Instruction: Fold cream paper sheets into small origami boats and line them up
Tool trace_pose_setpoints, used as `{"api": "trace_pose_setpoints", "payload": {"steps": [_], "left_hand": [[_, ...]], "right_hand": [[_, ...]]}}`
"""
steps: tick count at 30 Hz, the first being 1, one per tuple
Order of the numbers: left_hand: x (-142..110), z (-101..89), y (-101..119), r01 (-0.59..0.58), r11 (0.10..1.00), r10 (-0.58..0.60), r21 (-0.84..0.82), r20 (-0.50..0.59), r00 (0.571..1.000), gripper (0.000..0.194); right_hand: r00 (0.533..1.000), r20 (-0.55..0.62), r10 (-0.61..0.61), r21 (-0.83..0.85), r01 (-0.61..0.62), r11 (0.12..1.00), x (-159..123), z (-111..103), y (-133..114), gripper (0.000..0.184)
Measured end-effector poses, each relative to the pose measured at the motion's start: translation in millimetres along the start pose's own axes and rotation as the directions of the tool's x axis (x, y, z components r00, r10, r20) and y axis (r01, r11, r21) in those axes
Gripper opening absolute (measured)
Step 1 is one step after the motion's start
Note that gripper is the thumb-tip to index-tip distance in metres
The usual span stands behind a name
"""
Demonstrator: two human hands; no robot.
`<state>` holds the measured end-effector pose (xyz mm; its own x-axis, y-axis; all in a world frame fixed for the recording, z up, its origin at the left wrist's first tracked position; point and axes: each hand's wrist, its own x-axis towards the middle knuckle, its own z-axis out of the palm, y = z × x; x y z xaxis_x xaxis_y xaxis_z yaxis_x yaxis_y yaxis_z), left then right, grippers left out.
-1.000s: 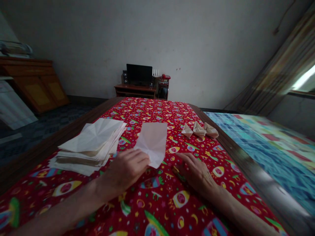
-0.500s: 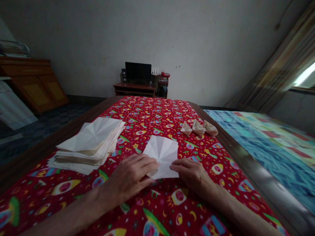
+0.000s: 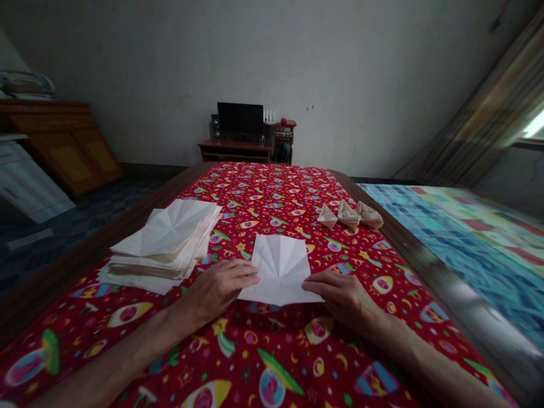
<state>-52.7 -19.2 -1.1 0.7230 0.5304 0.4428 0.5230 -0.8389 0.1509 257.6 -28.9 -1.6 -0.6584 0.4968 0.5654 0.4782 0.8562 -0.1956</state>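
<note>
A creased white sheet of paper (image 3: 280, 263) lies in front of me, its fold lines fanning out from one central point. My left hand (image 3: 225, 283) has its fingers over the sheet's left edge, closed on it. At the opposite edge, my right hand (image 3: 342, 292) pinches the paper between fingers and a partly hidden thumb. To the left stands a thick stack of creased paper sheets (image 3: 170, 232). Folded paper pieces sit in a row at the right: a pointed one (image 3: 327, 216), a middle one (image 3: 348, 215) and a third (image 3: 369, 216).
A red patterned cloth (image 3: 272, 195) covers the table, whose dark wooden border (image 3: 408, 266) shows along the sides. Beyond it are a monitor (image 3: 240, 119) and a red telephone (image 3: 288, 122) by the wall. A bed (image 3: 446, 226) lies to the right, a wooden cabinet (image 3: 68, 141) to the left.
The sheet's lower part has spread wider and flatter. My left hand has drawn back leftward from the sheet's middle to its edge; my right hand has shifted slightly right.
</note>
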Motion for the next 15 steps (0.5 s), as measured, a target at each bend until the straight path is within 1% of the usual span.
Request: {"api": "trace_pose_setpoints", "payload": {"steps": [3,6,10,12,15], "left_hand": [[-1.3,-0.1,2.3,0.001,1.0,-0.001,-0.025,-0.029,1.0,0.032],[-1.9,0.1,4.1,-0.002,0.998,-0.003,-0.064,-0.068,0.998,0.031],[-0.5,1.1,4.6,0.0,0.992,-0.015,-0.127,-0.111,0.994,0.026],[0.5,1.6,5.9,0.04,0.984,-0.061,-0.174,-0.12,0.991,0.021],[0.9,1.9,10.4,0.158,0.966,-0.186,-0.205,-0.126,0.974,0.016]], "right_hand": [[0.999,0.037,0.026,-0.032,-0.024,0.999,0.0,-0.9,1.6,0.028],[0.993,0.074,0.091,-0.043,-0.088,0.995,0.3,-0.4,4.6,0.028],[0.984,0.082,0.158,-0.028,-0.156,0.987,0.7,1.8,8.2,0.026],[0.979,0.083,0.186,0.019,-0.188,0.982,1.7,2.1,7.9,0.023],[0.967,0.086,0.24,0.111,-0.249,0.962,4.6,0.4,3.9,0.024]]}}
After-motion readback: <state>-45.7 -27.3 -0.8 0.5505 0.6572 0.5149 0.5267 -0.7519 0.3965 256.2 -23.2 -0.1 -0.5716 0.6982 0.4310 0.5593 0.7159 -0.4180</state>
